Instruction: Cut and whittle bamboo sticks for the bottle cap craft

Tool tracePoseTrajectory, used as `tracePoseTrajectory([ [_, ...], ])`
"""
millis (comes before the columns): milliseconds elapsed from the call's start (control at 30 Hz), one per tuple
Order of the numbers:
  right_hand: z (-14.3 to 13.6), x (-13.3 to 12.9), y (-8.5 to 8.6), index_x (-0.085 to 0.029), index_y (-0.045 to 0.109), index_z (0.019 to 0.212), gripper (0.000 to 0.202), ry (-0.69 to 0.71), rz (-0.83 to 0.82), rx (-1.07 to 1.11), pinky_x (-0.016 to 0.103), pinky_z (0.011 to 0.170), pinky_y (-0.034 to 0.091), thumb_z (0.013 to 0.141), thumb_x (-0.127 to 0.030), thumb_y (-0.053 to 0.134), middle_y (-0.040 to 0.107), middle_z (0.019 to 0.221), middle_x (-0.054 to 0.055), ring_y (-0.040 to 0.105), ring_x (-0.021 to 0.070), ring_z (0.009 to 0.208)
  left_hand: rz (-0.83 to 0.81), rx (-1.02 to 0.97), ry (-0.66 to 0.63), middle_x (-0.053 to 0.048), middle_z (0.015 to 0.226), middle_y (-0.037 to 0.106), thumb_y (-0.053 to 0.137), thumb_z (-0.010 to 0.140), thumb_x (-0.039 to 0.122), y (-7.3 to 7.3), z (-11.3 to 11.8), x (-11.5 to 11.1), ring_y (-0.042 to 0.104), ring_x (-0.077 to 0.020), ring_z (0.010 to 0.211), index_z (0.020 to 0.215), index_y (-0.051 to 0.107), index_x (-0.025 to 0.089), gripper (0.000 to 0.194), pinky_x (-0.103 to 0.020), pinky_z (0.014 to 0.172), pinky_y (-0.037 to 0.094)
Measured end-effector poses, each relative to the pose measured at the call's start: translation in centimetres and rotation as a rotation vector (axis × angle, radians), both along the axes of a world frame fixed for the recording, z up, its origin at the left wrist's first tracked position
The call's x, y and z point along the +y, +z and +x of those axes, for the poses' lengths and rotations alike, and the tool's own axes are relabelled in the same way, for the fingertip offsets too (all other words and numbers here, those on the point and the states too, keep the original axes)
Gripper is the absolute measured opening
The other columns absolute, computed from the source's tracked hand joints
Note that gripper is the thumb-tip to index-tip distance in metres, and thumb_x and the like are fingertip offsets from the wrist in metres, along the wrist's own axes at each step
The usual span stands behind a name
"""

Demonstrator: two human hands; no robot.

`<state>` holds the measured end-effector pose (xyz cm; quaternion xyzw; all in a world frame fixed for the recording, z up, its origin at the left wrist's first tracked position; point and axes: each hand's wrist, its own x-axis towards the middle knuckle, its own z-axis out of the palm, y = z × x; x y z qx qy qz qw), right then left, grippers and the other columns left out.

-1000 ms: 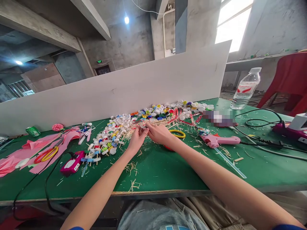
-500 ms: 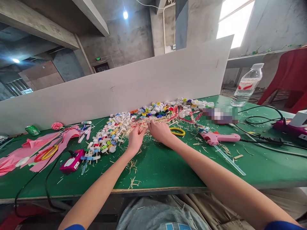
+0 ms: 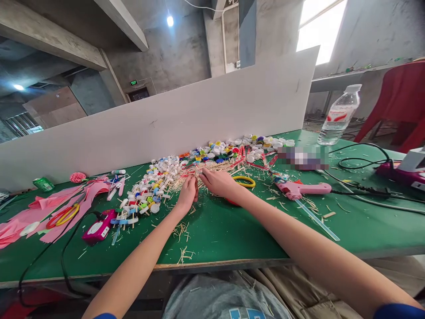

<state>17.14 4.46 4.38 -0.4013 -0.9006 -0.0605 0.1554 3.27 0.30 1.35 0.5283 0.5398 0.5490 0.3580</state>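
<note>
The left hand (image 3: 188, 191) and the right hand (image 3: 217, 182) meet above the middle of the green counter (image 3: 229, 239), fingers bent inward and tips nearly together; whether they pinch something small between them is too fine to tell. Just beyond the fingertips lies a loose pile of thin wooden sticks (image 3: 219, 166), with shavings scattered around. To the left of the hands spreads a heap of small caps (image 3: 162, 177) in white, blue, yellow and green, several with short sticks attached, and more loose caps (image 3: 212, 153) line the foot of a pale upright board (image 3: 186, 119). A yellow loop (image 3: 246, 182) sits just beyond the right wrist. Farther right rests a pink glue gun (image 3: 300, 189), a clear glue stick (image 3: 317, 220) poking from it toward the near edge; a water bottle (image 3: 338, 116) stands near the far corner. On the left, a purple power block (image 3: 98, 228) lies beside pink sheets (image 3: 94, 191) bearing red-and-yellow-handled scissors (image 3: 63, 216), near a green can (image 3: 43, 184).
</note>
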Motion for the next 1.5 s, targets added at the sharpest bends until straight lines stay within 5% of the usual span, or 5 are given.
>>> tracePoseTrajectory([
  [267, 0.1, 0.0, 0.1, -0.019, 0.045, 0.119, 0.036, 0.064, 0.009, -0.039, 0.028, 0.061, 0.036, 0.100, -0.036, 0.020, 0.071, 0.098, 0.010, 0.067, 0.0244, 0.083, 0.063, 0.050, -0.034, 0.010, 0.047, 0.034, 0.060, 0.076, 0.065, 0.0, -0.1, -0.2, 0.031, -0.0072, 0.034, 0.079, 0.043, 0.022, 0.046, -0.022, 0.036, 0.026],
  [600, -0.6, -0.4, -0.5, -0.017, 0.043, 0.128, 0.044, -0.043, 0.063, -0.049, 0.031, 0.068, 0.039, 0.100, -0.038, 0.017, 0.070, 0.099, 0.014, 0.067, 0.0262, 0.086, 0.002, 0.201, 0.083, 0.009, 0.046, 0.034, 0.059, 0.080, 0.059, 0.5, -0.5, 0.2, 0.034, -0.0074, 0.033, 0.069, 0.038, 0.022, 0.043, -0.023, 0.038, 0.022],
  [900, -1.8, -0.8, -1.0, -0.014, 0.051, 0.113, 0.036, -0.217, 0.065, -0.020, 0.030, 0.066, 0.041, 0.100, -0.032, 0.023, 0.070, 0.089, 0.015, 0.068, 0.0253, 0.084, -0.065, 0.263, 0.110, 0.010, 0.046, 0.029, 0.058, 0.084, 0.050, 0.5, -0.9, 0.3, 0.030, -0.0067, 0.033, 0.065, 0.032, 0.022, 0.043, -0.023, 0.040, 0.022],
  [1100, 0.5, 0.9, -0.3, -0.010, 0.052, 0.105, 0.043, -0.378, 0.060, 0.030, 0.031, 0.063, 0.042, 0.101, -0.035, 0.017, 0.068, 0.082, 0.017, 0.068, 0.0280, 0.081, -0.059, 0.244, 0.087, 0.008, 0.051, 0.030, 0.052, 0.086, 0.055, -0.1, -0.6, 0.2, 0.033, -0.0087, 0.036, 0.070, 0.034, 0.023, 0.040, -0.024, 0.042, 0.024],
  [1500, 0.0, 0.0, 0.4, -0.017, 0.044, 0.120, 0.048, -0.112, 0.032, -0.021, 0.029, 0.064, 0.040, 0.100, -0.046, 0.011, 0.069, 0.100, 0.014, 0.067, 0.0247, 0.082, 0.049, -0.004, -0.017, 0.002, 0.065, 0.046, 0.051, 0.089, 0.051, -0.1, -0.4, 0.6, 0.038, -0.0088, 0.050, 0.080, 0.051, 0.019, 0.033, -0.023, 0.046, 0.030],
])
